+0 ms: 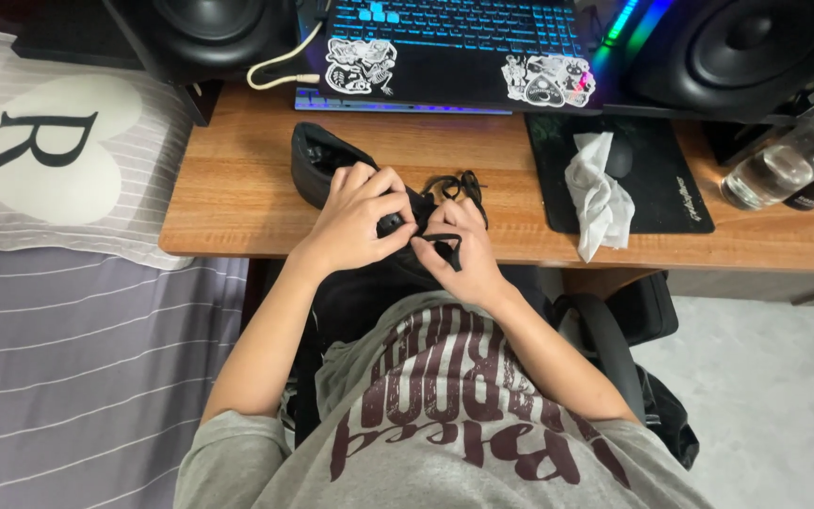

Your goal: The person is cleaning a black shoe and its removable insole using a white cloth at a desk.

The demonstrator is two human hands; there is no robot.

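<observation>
Desk [237, 203]: laptop [454, 47], crumpled tissue [600, 193], bottle [784, 165].

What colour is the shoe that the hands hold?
The shoe is black, laces too, seen in the head view.

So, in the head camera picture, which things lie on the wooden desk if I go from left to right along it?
Black shoe held by the left hand → right hand on the black lace → crumpled white tissue on the black mouse pad → clear glass bottle.
</observation>
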